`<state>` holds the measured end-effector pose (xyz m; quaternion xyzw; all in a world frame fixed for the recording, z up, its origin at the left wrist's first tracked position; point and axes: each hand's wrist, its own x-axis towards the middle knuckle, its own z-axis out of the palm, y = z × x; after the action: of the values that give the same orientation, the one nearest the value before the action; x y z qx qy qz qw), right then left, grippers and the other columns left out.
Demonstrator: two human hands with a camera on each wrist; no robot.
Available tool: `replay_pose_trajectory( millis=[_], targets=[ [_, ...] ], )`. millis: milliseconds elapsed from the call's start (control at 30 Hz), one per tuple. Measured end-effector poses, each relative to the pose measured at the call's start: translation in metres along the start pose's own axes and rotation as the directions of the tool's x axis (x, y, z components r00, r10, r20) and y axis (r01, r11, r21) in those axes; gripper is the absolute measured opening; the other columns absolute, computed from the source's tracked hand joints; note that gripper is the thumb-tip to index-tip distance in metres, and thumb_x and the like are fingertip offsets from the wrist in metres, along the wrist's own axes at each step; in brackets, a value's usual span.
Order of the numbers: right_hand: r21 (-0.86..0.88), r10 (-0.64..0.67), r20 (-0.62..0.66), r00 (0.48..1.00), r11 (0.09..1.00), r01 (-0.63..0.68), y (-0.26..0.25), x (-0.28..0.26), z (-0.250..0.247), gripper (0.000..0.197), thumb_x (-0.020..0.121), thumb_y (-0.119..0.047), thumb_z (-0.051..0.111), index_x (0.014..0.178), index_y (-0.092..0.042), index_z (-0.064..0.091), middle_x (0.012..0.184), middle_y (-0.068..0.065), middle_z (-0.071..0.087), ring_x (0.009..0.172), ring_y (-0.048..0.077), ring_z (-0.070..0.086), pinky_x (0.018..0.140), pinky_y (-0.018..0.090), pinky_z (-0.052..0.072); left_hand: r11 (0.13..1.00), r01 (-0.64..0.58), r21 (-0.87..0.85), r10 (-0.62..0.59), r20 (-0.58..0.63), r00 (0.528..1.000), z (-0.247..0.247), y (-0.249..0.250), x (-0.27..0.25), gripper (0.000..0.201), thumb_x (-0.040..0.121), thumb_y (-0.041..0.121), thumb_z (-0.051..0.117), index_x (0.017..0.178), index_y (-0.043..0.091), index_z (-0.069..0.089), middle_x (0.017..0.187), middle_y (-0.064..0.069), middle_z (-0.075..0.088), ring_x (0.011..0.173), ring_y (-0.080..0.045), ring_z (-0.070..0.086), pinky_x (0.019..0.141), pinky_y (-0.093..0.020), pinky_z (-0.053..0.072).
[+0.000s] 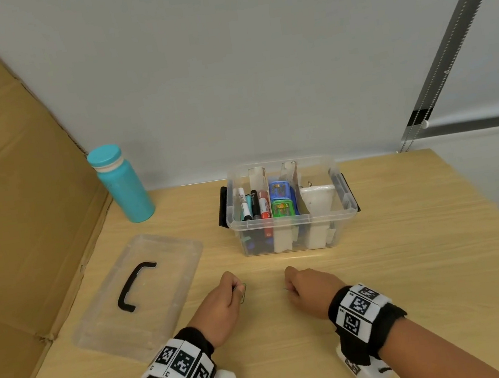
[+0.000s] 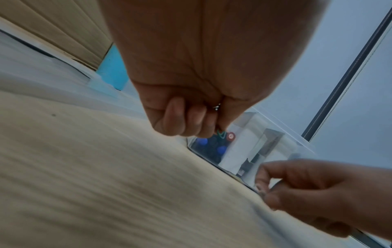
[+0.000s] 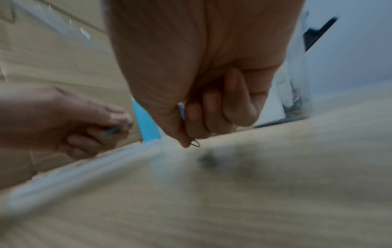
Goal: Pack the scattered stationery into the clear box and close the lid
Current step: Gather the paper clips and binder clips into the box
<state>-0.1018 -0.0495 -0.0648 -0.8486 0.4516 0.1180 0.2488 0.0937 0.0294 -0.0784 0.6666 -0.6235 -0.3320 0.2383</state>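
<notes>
The clear box (image 1: 291, 219) stands open at the table's middle back, holding markers (image 1: 255, 205), small blue and green cases (image 1: 281, 198) and white dividers. Its clear lid (image 1: 141, 293) with a black handle lies flat to the left. My left hand (image 1: 225, 298) sits curled near the table in front of the box, pinching paper clips (image 1: 243, 294); a green clip (image 2: 220, 133) and a metal one show between its fingers. My right hand (image 1: 306, 286) is curled too, pinching a thin wire paper clip (image 3: 195, 143) just above the wood.
A teal bottle (image 1: 122, 184) stands at the back left against a cardboard panel (image 1: 1, 191) that walls the left side. The wooden table (image 1: 381, 266) ends at the right, and a grey wall stands behind the box.
</notes>
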Motion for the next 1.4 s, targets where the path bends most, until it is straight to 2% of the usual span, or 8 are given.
replay_pose_trajectory(
  millis=[367,667,867,933,1000,1100,1233,1400],
  targets=[
    [0.128,0.096,-0.410,0.907,0.991,-0.047,0.024,-0.047,-0.121,0.009,0.099,-0.023,0.041,0.094,-0.020,0.048,0.075,0.000,0.060,0.063,0.013,0.054,0.057,0.023,0.043,1.000,0.007,0.004,-0.007,0.002,1.000,0.005,0.013,0.004,0.023,0.102,0.024,0.032,0.094,0.006,0.044,0.074,-0.001,0.046,0.064,-0.012,0.040,0.063,-0.025,0.035],
    [-0.177,0.248,-0.181,0.952,0.944,-0.280,0.027,0.037,-0.146,0.027,0.095,-0.012,0.051,0.119,-0.002,0.058,0.120,0.014,0.062,0.104,0.026,0.059,0.091,0.032,0.047,1.000,0.014,0.008,-0.014,-0.020,1.000,-0.002,0.016,-0.004,0.021,0.102,0.024,0.031,0.091,0.009,0.042,0.071,0.003,0.043,0.061,-0.009,0.037,0.058,-0.019,0.032],
    [0.008,0.237,-0.145,0.961,0.971,-0.238,0.035,0.035,-0.148,0.032,0.097,-0.011,0.043,0.125,-0.005,0.058,0.129,0.011,0.058,0.119,0.026,0.054,0.103,0.033,0.041,1.000,0.029,-0.008,-0.029,-0.023,0.999,-0.004,0.007,-0.008,0.019,0.102,0.024,0.031,0.087,0.016,0.040,0.071,0.004,0.043,0.061,-0.008,0.038,0.059,-0.020,0.033],
    [0.175,0.199,-0.337,0.920,0.974,-0.146,0.042,0.016,-0.142,0.029,0.096,-0.009,0.041,0.118,-0.010,0.061,0.120,0.007,0.062,0.110,0.023,0.058,0.094,0.028,0.044,0.999,0.031,-0.011,-0.031,-0.016,0.999,-0.003,0.004,-0.008,0.019,0.102,0.025,0.031,0.086,0.018,0.040,0.072,0.004,0.043,0.062,-0.007,0.038,0.060,-0.021,0.034],
    [0.225,0.152,-0.598,0.787,0.974,-0.018,0.052,-0.004,-0.128,0.025,0.096,-0.011,0.041,0.111,-0.014,0.061,0.111,0.004,0.064,0.100,0.019,0.059,0.082,0.022,0.043,1.000,0.025,-0.013,-0.025,-0.006,1.000,-0.001,0.005,-0.009,0.019,0.102,0.025,0.031,0.087,0.017,0.040,0.072,0.005,0.043,0.061,-0.006,0.037,0.060,-0.020,0.034],
    [0.158,0.106,-0.764,0.636,0.987,0.025,0.071,-0.020,-0.096,0.034,0.099,-0.021,0.040,0.130,-0.015,0.049,0.132,0.001,0.050,0.121,0.017,0.049,0.093,0.023,0.041,1.000,-0.014,-0.009,0.014,0.004,1.000,0.000,0.024,-0.008,0.019,0.101,0.027,0.030,0.090,0.016,0.040,0.069,0.005,0.043,0.058,-0.005,0.036,0.059,-0.021,0.033],
    [0.277,0.162,-0.673,0.722,0.960,0.043,0.089,-0.013,-0.058,0.052,0.101,-0.038,0.026,0.150,-0.022,0.022,0.155,-0.003,0.028,0.140,0.014,0.028,0.113,0.032,0.028,0.988,-0.133,0.079,0.135,-0.022,0.991,-0.004,0.080,0.009,0.021,0.101,0.032,0.028,0.090,0.020,0.041,0.068,0.006,0.044,0.056,-0.006,0.038,0.055,-0.021,0.035],
    [0.381,0.218,-0.702,0.678,0.919,0.100,0.086,-0.001,-0.046,0.052,0.102,-0.034,0.024,0.152,-0.019,0.019,0.156,-0.001,0.027,0.142,0.014,0.026,0.115,0.028,0.024,0.906,-0.256,0.337,0.301,-0.086,0.950,-0.008,0.161,0.062,0.020,0.102,0.033,0.026,0.096,0.021,0.040,0.075,0.007,0.048,0.058,-0.007,0.042,0.053,-0.020,0.033]
  ],
)
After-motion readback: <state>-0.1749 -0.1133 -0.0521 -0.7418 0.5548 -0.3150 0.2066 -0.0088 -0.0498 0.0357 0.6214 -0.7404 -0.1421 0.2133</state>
